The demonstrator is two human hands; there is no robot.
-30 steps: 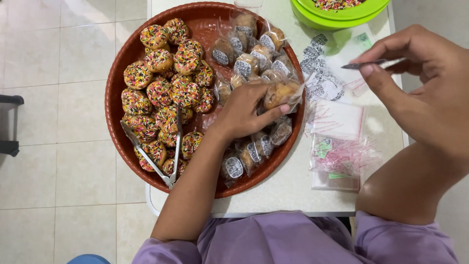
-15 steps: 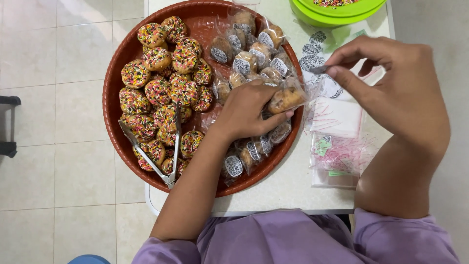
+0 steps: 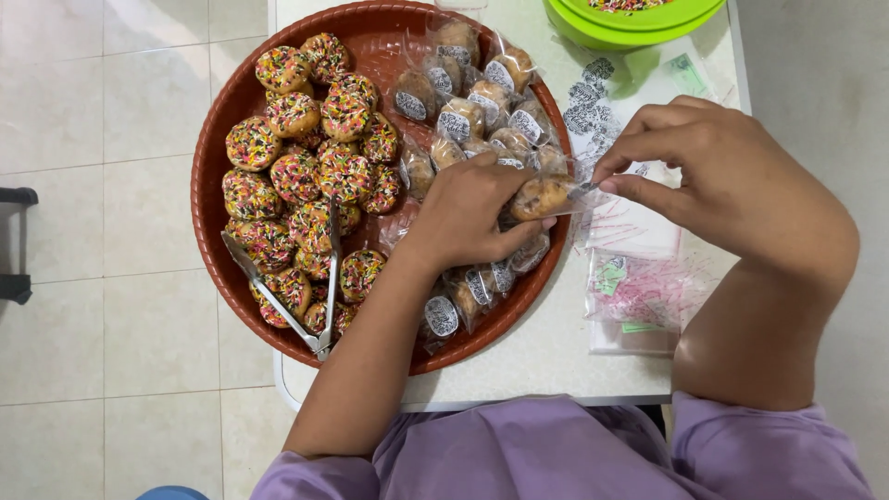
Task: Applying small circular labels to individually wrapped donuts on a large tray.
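Clear-bagged doughnut (image 3: 540, 197) held by both hands at tray rim (image 3: 554, 243).

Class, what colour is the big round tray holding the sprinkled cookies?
The round tray is reddish-brown, seen plainly in the head view.

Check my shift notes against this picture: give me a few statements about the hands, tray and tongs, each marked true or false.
1. The left hand holds a bagged cookie over the round brown tray. True.
2. The right hand grips the metal tongs. False: the tongs lie on the sprinkled cookies; the right hand pinches the bag's open end.
3. Unwrapped sprinkled cookies fill the tray's left side. True.
4. The green bowl stands inside the tray. False: it stands on the table, beyond the tray.
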